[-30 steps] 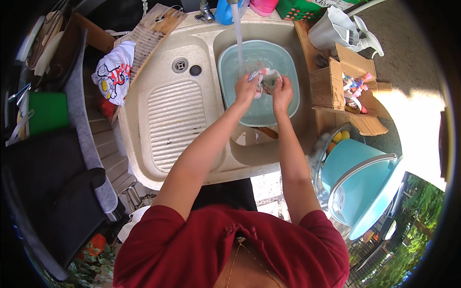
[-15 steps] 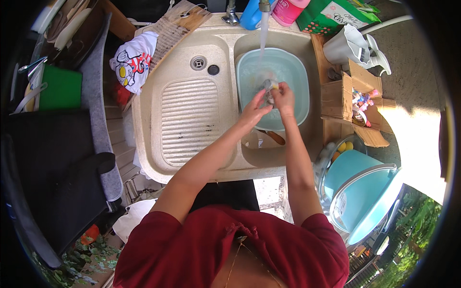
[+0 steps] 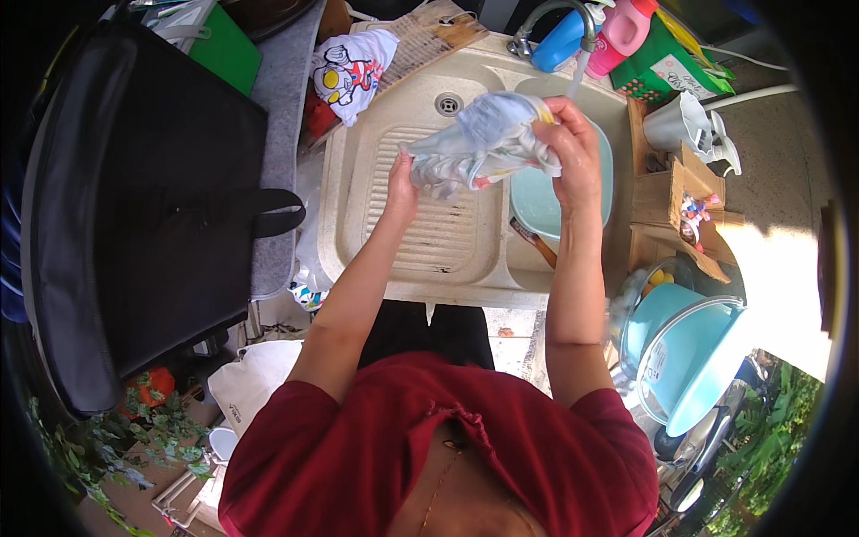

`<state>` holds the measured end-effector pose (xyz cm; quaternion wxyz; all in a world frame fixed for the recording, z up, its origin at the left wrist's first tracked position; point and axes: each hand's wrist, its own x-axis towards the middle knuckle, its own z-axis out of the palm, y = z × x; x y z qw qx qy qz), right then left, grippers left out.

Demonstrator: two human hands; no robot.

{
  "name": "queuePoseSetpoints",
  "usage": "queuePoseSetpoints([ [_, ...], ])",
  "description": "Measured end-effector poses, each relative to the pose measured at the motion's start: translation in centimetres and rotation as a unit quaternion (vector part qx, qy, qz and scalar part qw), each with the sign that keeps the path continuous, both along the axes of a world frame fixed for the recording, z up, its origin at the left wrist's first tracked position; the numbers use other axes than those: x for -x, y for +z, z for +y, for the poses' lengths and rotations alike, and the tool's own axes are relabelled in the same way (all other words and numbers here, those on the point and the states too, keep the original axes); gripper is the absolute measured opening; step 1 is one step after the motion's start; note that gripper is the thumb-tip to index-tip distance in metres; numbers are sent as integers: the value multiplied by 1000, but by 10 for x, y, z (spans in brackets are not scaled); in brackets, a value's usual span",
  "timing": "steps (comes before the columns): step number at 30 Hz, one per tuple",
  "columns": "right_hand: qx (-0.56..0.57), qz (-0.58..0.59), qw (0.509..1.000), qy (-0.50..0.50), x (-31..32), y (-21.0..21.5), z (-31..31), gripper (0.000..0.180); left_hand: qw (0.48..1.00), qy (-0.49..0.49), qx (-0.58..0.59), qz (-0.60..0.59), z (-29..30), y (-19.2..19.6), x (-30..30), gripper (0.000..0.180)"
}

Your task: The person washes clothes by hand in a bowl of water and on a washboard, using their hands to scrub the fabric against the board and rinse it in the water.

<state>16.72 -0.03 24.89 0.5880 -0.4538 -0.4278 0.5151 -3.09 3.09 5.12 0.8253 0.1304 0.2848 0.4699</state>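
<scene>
A wet, pale white and light blue garment [image 3: 492, 134] with yellow trim is stretched between my hands above the sink [image 3: 342, 210]. Its exact kind is hard to make out in the folds. My left hand [image 3: 402, 192] pinches one end over the ribbed drainboard. At the other end, my right hand [image 3: 577, 157] grips the cloth by its yellow edge, above the light teal basin [image 3: 541, 210], which sits in the right bowl. Water runs from the curved tap [image 3: 586, 31] behind my right hand. A wooden-handled tool [image 3: 535, 243] lies beside the basin, its far end hidden.
A white printed cloth [image 3: 355, 76] rests against a wooden washboard [image 3: 434, 40] at the back left. Blue [image 3: 557, 45] and pink bottles [image 3: 624, 34] stand behind the tap. An opened cardboard box [image 3: 698, 215] and a teal bucket [image 3: 667, 331] are on the right; a black chair [image 3: 152, 215] is left.
The garment, bunched in both hands over the basin before, is now lifted and spread out. My left hand has moved left, my right hand slightly right, and the view has shifted left.
</scene>
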Motion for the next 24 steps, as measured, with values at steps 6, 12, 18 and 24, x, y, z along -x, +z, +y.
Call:
queuePoseSetpoints([
  [6, 122, -476, 871, -6, 27, -200, 7, 36, 791, -123, -402, 444, -5, -3, 24, 37],
  [12, 79, -641, 743, -176, 94, -246, -8, 26, 586, 64, -330, 738, -1, -44, 19, 27],
  [18, -58, -501, 858, -95, 102, -222, -94, 22, 658, 2, -469, 589, -65, -29, 20, 20],
  [24, 34, -658, 731, -177, 81, -250, 75, 31, 474, 7, -403, 783, 85, -55, -24, 19],
])
